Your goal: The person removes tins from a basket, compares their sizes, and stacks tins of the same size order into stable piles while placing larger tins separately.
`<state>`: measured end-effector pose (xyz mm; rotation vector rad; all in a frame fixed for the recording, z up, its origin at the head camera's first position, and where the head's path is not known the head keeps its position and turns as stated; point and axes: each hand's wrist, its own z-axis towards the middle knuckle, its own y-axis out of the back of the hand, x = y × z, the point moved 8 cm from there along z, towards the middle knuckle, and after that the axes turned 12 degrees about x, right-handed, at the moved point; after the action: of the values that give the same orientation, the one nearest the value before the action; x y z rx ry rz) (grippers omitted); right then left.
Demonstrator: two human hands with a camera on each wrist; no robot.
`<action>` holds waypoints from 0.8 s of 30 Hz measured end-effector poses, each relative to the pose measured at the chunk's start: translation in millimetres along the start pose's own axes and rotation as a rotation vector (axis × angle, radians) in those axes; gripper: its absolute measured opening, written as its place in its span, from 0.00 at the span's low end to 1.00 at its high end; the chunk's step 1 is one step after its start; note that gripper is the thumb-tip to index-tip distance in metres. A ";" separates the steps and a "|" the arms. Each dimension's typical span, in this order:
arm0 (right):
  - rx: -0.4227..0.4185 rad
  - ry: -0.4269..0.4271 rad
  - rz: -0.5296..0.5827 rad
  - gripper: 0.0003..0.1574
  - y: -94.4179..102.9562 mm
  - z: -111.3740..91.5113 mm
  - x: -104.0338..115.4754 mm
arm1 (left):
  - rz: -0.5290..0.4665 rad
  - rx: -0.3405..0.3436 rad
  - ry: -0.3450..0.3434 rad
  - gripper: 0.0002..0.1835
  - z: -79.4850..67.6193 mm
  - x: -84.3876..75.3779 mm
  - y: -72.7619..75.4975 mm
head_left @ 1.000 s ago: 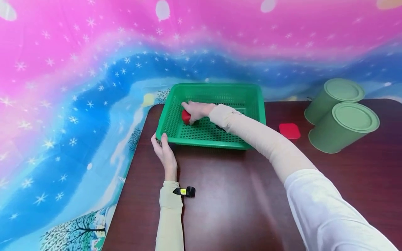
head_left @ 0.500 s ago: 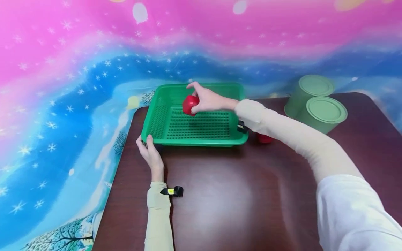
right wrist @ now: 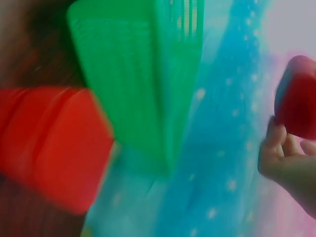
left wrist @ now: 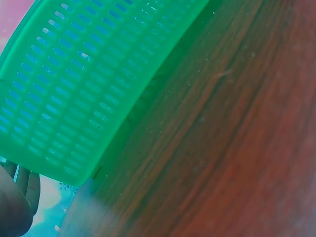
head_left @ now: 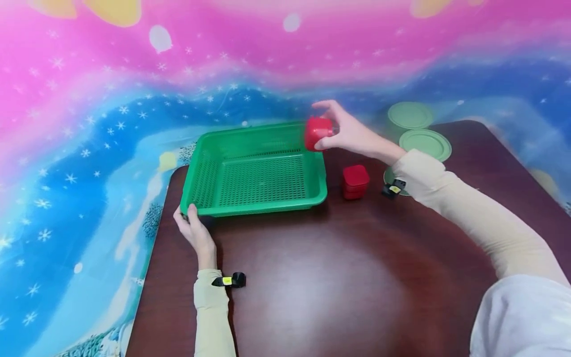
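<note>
My left hand [head_left: 196, 235] grips the near left corner of a green plastic basket [head_left: 263, 210], thumb over the rim. In the left wrist view its fingers [left wrist: 32, 192] show at the basket's perforated wall [left wrist: 74, 94]. Above the basket's right rim, my right hand [head_left: 350, 135] holds a small red rounded-square container [head_left: 317, 133] between thumb and fingers. A similar red container [head_left: 355, 182] stands on the table just right of the basket, with grooves round its sides. The right wrist view is blurred, with the held container [right wrist: 301, 106] at its right edge.
Two green canisters [head_left: 425, 144] stand at the back right, partly behind the right forearm. The dark wooden table [head_left: 303, 277] meets a patterned cloth backdrop [head_left: 111, 163] along its left and back edges. Each wrist wears a small black camera [head_left: 238, 280].
My right hand has lifted the red container out of the basket and moved right with it. The other red container has come out from behind the right arm. My left hand stays at the corner.
</note>
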<state>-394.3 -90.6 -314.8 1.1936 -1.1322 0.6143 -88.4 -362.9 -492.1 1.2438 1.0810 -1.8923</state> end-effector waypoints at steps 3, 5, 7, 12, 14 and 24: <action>-0.058 -0.036 -0.035 0.55 13.4 -16.8 -13.9 | 0.009 -0.008 0.010 0.12 2.0 1.4 6.4; -0.084 -0.049 -0.052 0.55 18.1 -25.9 -21.2 | 0.012 -0.018 0.014 0.12 3.0 1.1 11.0; -0.097 -0.062 -0.095 0.56 20.2 -33.8 -27.8 | 0.010 -0.019 0.014 0.12 4.4 0.6 14.3; -0.071 -0.110 -0.276 0.61 16.3 -46.6 -44.1 | 0.000 -0.015 0.006 0.11 7.4 -0.4 19.3; -0.056 -0.114 -0.333 0.61 12.8 -49.0 -49.8 | -0.005 -0.016 0.002 0.11 7.8 -0.6 20.5; -0.011 -0.062 -0.311 0.58 -3.3 -53.5 -80.1 | -0.014 -0.031 0.015 0.10 7.9 -1.4 28.2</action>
<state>-401.7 -27.6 -387.4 1.3538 -0.9728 0.3352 -67.9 -383.0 -497.4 1.2375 1.1259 -1.8724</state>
